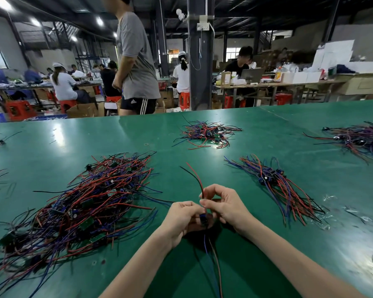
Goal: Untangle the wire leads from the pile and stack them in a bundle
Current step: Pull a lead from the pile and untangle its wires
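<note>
A big tangled pile of red, blue and black wire leads [80, 209] with small green boards lies on the green table to my left. A tidier bundle of aligned leads [276, 186] lies to my right. Between them, my left hand [181, 220] and my right hand [222, 205] meet over the table, both gripping one wire lead [197, 179]. Its red and black wires rise from my right fingers, and blue and red wires hang below my hands toward me. A small blue part sits between my palms, mostly hidden.
Another tangle of leads [207, 134] lies farther back at the centre, and one more [357, 138] at the far right. A person in a grey shirt [136, 61] stands at the table's far edge. Scraps of clear plastic [329, 211] lie right of the bundle.
</note>
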Demonstrator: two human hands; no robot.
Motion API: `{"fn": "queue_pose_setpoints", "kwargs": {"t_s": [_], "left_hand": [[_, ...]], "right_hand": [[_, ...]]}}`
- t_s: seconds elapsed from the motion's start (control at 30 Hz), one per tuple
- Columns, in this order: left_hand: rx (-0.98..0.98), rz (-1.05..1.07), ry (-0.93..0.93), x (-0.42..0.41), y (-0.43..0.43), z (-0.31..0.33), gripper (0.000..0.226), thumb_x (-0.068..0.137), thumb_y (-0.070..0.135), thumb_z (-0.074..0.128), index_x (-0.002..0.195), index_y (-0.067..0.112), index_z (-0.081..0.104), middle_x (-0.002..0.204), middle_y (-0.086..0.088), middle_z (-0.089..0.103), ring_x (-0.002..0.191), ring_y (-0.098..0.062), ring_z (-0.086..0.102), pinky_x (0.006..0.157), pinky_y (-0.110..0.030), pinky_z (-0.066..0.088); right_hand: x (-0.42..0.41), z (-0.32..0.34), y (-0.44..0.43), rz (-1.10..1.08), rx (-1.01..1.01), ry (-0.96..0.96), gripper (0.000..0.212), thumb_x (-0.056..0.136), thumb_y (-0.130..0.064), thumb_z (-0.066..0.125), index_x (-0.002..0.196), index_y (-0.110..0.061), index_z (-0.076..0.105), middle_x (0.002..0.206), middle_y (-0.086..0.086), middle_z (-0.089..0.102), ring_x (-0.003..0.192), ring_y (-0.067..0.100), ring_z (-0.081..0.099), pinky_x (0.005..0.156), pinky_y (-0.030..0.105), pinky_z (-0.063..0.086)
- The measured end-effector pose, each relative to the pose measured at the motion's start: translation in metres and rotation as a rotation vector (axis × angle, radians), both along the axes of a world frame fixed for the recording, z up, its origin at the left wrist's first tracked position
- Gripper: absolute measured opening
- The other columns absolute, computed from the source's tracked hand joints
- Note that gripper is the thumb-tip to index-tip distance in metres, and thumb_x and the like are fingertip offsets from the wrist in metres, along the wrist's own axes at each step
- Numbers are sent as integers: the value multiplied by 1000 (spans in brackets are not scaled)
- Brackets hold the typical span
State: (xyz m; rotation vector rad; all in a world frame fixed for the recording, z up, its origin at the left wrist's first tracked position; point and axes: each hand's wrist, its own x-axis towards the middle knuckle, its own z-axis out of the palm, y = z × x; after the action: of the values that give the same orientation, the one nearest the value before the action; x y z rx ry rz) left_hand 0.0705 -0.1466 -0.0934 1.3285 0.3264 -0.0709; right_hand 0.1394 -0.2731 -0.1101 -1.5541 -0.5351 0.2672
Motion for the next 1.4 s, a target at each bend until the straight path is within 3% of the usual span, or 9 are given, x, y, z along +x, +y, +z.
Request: {"fn": "queue_pose_setpoints", "kwargs": {"t_s": [0.1, 0.3, 0.53, 0.6, 0.77, 1.07, 1.3, 1.4], "left_hand": [[44, 14, -10, 0, 0, -1, 20, 83, -10, 54, 67, 2, 52, 67, -17, 60, 52, -22, 62, 52, -28, 55], [74, 9, -26, -2, -1, -3, 14, 78, -10, 56, 68, 0, 59, 62, -13, 64, 54, -22, 64, 57, -30, 56], [52, 19, -18, -2, -2, -2, 36, 84, -2, 54, 50, 8, 60, 58, -12, 54, 54, -22, 55, 61, -35, 59], [38, 31, -20, -2, -2, -1, 35, 84, -3, 54, 51, 6, 59, 63, -14, 51, 61, -26, 51, 58, -34, 58], [34, 24, -29, -3, -3, 0, 39, 86, -6, 52, 48, 4, 53, 51, -10, 50, 49, -20, 51, 53, -30, 56], [49, -37, -35, -8, -6, 1, 42, 85, -7, 54, 45, 5, 59, 60, -15, 58, 48, -19, 57, 52, -27, 54], [45, -84, -42, -11, -5, 2, 31, 86, -8, 54, 56, -1, 56, 59, -14, 59, 48, -17, 58, 53, -28, 55], [48, -110, -47, -12, -3, 2, 27, 86, -8, 54, 60, -2, 56, 57, -12, 60, 48, -17, 58, 54, -27, 55]], "right_hand": [[-1, 1, 1, -12, -52, -24, 12, 82, -4, 70, 80, -14, 63, 65, 1, 61, 36, 9, 42, 31, 15, 28], [1, 3, -1, -62, -111, 22, 11, 80, -11, 74, 77, -6, 65, 49, -8, 55, 34, 7, 42, 29, 17, 26], [2, 4, 3, -34, 10, 165, 13, 78, -6, 74, 73, -6, 62, 50, -5, 59, 31, 5, 39, 29, 15, 25], [1, 3, 4, -50, 35, 185, 13, 77, -4, 74, 73, -4, 62, 49, -4, 59, 31, 5, 39, 29, 15, 25], [4, 4, 6, -105, 63, 224, 13, 77, -2, 74, 70, -5, 63, 50, 1, 59, 31, 7, 39, 28, 15, 24], [26, 7, -8, -258, 137, 276, 13, 79, -1, 72, 69, -2, 63, 53, 4, 62, 33, 7, 42, 31, 15, 25], [36, 10, -20, -363, 161, 325, 12, 78, -4, 74, 72, -2, 63, 60, 7, 62, 34, 7, 42, 34, 15, 29], [37, 13, -20, -341, 206, 438, 14, 80, -5, 72, 72, -1, 61, 57, 6, 60, 33, 6, 40, 33, 14, 29]]}}
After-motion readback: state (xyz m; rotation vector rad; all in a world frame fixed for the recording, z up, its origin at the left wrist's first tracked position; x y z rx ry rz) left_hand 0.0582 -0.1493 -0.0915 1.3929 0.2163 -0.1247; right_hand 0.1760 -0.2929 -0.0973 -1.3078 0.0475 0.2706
